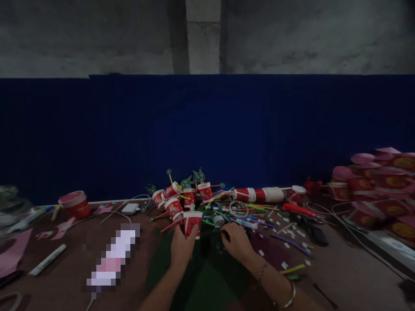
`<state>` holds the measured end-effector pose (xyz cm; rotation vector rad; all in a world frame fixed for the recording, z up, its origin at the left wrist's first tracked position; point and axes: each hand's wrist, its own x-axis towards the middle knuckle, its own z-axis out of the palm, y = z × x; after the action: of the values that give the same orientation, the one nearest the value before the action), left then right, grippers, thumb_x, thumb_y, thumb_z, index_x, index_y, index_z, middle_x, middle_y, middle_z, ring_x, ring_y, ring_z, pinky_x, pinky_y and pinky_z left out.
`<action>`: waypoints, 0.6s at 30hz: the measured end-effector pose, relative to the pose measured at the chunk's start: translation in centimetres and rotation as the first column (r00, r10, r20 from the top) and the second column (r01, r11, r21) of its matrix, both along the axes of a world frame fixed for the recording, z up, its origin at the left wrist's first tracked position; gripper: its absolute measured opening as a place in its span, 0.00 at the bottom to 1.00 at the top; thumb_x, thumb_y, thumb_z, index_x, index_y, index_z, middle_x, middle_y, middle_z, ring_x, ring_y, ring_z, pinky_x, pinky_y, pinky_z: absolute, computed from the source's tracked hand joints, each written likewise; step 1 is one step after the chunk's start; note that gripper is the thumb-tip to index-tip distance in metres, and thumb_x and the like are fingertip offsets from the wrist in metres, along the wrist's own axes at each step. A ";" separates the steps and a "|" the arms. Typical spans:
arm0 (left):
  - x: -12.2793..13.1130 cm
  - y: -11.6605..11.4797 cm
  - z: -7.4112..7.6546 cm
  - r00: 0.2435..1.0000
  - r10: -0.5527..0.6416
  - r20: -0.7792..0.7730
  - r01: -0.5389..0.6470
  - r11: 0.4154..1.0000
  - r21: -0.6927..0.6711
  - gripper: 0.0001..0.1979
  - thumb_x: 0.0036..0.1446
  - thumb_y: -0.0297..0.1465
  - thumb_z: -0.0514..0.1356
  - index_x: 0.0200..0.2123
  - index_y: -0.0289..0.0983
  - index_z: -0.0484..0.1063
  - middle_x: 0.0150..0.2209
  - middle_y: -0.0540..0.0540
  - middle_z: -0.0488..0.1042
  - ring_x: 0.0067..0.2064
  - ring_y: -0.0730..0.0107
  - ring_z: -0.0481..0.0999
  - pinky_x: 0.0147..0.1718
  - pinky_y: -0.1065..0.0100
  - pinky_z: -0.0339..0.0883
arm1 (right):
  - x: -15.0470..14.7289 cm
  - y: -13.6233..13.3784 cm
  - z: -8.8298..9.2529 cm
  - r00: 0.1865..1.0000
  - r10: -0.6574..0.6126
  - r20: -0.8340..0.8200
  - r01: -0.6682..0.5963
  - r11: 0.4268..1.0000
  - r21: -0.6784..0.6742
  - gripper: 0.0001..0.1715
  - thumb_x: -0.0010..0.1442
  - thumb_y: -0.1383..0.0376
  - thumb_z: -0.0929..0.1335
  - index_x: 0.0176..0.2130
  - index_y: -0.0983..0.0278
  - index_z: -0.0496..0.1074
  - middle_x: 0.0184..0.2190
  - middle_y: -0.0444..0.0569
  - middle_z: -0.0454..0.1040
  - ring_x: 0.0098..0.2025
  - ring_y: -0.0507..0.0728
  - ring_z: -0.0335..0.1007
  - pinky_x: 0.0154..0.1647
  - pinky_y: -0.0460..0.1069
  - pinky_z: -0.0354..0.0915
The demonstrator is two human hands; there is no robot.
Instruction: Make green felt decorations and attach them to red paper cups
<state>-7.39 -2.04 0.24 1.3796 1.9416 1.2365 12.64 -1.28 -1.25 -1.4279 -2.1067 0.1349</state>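
Note:
My left hand (182, 248) is wrapped round a red paper cup (192, 222) standing upright on a dark green sheet (207, 280). My right hand (236, 242), with bangles at the wrist, lies knuckles up just right of the cup among coloured straws (249, 209); its fingers are curled and I cannot see whether anything is under them. Behind the cup stands a cluster of red cups (181, 196) with straws and green paper pieces stuck in them.
A lying stack of red cups (256, 195) sits behind the straws, and many decorated cups (376, 190) pile up at the right. A red cup stack (75, 203), a white charger (130, 209), markers, cables, scissors and paper scraps litter the brown table. A dark blue wall rises behind.

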 end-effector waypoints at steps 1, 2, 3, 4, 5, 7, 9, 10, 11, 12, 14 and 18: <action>-0.1 0.1 -0.2 1.000 0.006 -0.022 -0.006 1.000 0.006 0.24 0.50 0.46 0.55 0.44 0.34 0.63 0.39 0.36 0.74 0.43 0.51 0.74 0.43 0.56 0.63 | 0.1 0.1 -0.1 1.000 -0.004 -0.002 0.004 1.000 0.002 0.10 0.56 0.71 0.61 0.33 0.63 0.72 0.33 0.49 0.74 0.40 0.59 0.66 0.40 0.51 0.55; -0.1 0.2 -0.4 0.999 0.015 -0.036 -0.014 1.000 0.018 0.25 0.51 0.46 0.55 0.45 0.34 0.63 0.39 0.36 0.74 0.42 0.52 0.73 0.43 0.56 0.63 | 0.2 0.3 -0.2 1.000 -0.010 -0.007 0.010 1.000 0.003 0.11 0.55 0.71 0.61 0.34 0.63 0.72 0.34 0.49 0.74 0.40 0.59 0.66 0.41 0.51 0.55; -0.2 0.3 -0.6 0.998 0.029 -0.048 -0.028 0.999 0.037 0.25 0.51 0.46 0.55 0.46 0.33 0.63 0.40 0.36 0.73 0.42 0.52 0.73 0.43 0.56 0.63 | 0.3 0.4 -0.3 1.000 -0.017 -0.013 0.017 1.000 0.004 0.11 0.55 0.71 0.61 0.34 0.63 0.72 0.34 0.49 0.74 0.40 0.59 0.66 0.41 0.52 0.55; -0.2 0.4 -0.9 0.997 0.049 -0.059 -0.045 0.997 0.066 0.25 0.50 0.45 0.55 0.46 0.33 0.63 0.41 0.36 0.72 0.43 0.53 0.73 0.43 0.56 0.63 | 0.4 0.6 -0.5 0.999 -0.026 -0.022 0.026 1.000 0.008 0.12 0.55 0.71 0.61 0.36 0.63 0.72 0.36 0.50 0.74 0.41 0.59 0.66 0.42 0.52 0.55; -0.3 0.5 -1.1 0.995 0.072 -0.070 -0.065 0.993 0.101 0.25 0.50 0.44 0.55 0.46 0.33 0.63 0.42 0.37 0.72 0.44 0.54 0.72 0.44 0.56 0.62 | 0.5 0.6 -0.6 0.999 -0.035 -0.032 0.035 0.999 0.014 0.14 0.55 0.72 0.60 0.39 0.64 0.71 0.37 0.51 0.74 0.42 0.60 0.66 0.43 0.52 0.56; -0.4 0.6 -1.3 0.988 0.126 -0.094 -0.107 0.976 0.188 0.23 0.50 0.42 0.56 0.46 0.34 0.63 0.43 0.37 0.70 0.45 0.54 0.71 0.45 0.57 0.62 | 0.7 0.7 -0.7 0.998 -0.050 -0.047 0.052 0.998 0.028 0.19 0.55 0.72 0.60 0.46 0.63 0.69 0.41 0.52 0.72 0.45 0.60 0.64 0.45 0.53 0.56; -0.3 0.4 -1.1 0.976 0.171 -0.137 -0.118 0.936 0.331 0.19 0.51 0.38 0.56 0.44 0.34 0.63 0.43 0.38 0.69 0.46 0.55 0.69 0.45 0.57 0.62 | 0.7 0.7 -0.7 0.997 -0.063 -0.048 0.066 0.997 0.046 0.25 0.55 0.72 0.60 0.52 0.63 0.64 0.44 0.53 0.71 0.48 0.61 0.63 0.46 0.53 0.56; -0.2 0.2 -0.9 0.968 0.186 -0.166 -0.104 0.907 0.409 0.17 0.52 0.36 0.55 0.44 0.34 0.63 0.42 0.38 0.69 0.46 0.55 0.69 0.46 0.56 0.61 | 0.7 0.7 -0.6 0.996 -0.071 -0.047 0.074 0.996 0.059 0.27 0.54 0.72 0.60 0.54 0.62 0.63 0.45 0.54 0.70 0.49 0.61 0.62 0.47 0.54 0.57; -0.1 -0.1 -0.5 0.961 0.182 -0.207 -0.062 0.874 0.482 0.15 0.52 0.34 0.55 0.43 0.34 0.63 0.42 0.38 0.69 0.46 0.56 0.69 0.46 0.56 0.61 | 0.6 0.8 -0.5 0.996 -0.080 -0.049 0.084 0.994 0.076 0.28 0.54 0.72 0.60 0.55 0.63 0.62 0.47 0.54 0.68 0.50 0.61 0.60 0.48 0.54 0.57; 0.1 -0.5 -0.1 0.954 0.164 -0.251 -0.007 0.848 0.529 0.13 0.54 0.32 0.54 0.43 0.35 0.64 0.42 0.38 0.69 0.46 0.56 0.68 0.47 0.56 0.60 | 0.6 0.8 -0.5 0.995 -0.089 -0.052 0.094 0.991 0.094 0.29 0.54 0.72 0.60 0.55 0.63 0.61 0.48 0.54 0.67 0.51 0.61 0.59 0.49 0.54 0.57; 0.8 -1.5 0.5 0.911 0.007 -0.412 0.224 0.830 0.511 0.08 0.55 0.27 0.51 0.38 0.37 0.67 0.39 0.42 0.71 0.44 0.59 0.69 0.47 0.57 0.59 | 0.5 1.2 -0.4 0.994 -0.097 -0.055 0.103 0.987 0.121 0.30 0.54 0.72 0.60 0.56 0.63 0.61 0.52 0.54 0.65 0.54 0.62 0.57 0.51 0.55 0.56; 2.9 -3.6 0.6 0.596 -0.415 -0.688 0.678 0.718 0.154 0.13 0.53 0.21 0.49 0.37 0.38 0.70 0.36 0.43 0.73 0.40 0.63 0.70 0.42 0.61 0.62 | 0.2 2.1 -0.3 0.999 -0.044 -0.023 0.047 0.989 0.141 0.28 0.56 0.71 0.60 0.57 0.61 0.60 0.55 0.51 0.65 0.56 0.61 0.55 0.52 0.55 0.53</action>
<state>-4.45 -5.63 0.88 2.6466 1.3624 0.9441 12.83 0.85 -1.57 -1.3837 -2.0234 -0.0183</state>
